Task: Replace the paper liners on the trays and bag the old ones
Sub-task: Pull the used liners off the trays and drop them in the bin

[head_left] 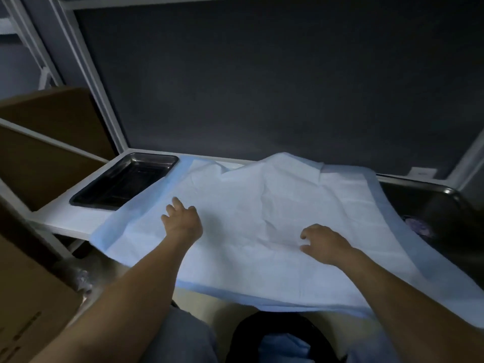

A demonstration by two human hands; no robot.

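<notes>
A large white paper liner [262, 205] with a blue border is spread across the white shelf, its far edge folded over and its near edge hanging off the front. My left hand [182, 221] rests flat on the liner's left part with fingers spread. On the right part lies my right hand [323, 243], its fingers loosely curved and touching the paper. An empty dark metal tray [125, 180] sits at the shelf's left end, uncovered. A second metal tray [450, 195] shows at the right, partly under the liner. Below, a black bag [277, 341] holds crumpled blue paper.
Cardboard boxes [34, 297] stand at the left beside the white shelf frame [86, 66]. A dark panel [262, 87] backs the shelf. My legs are beneath the shelf's front edge, next to the bag.
</notes>
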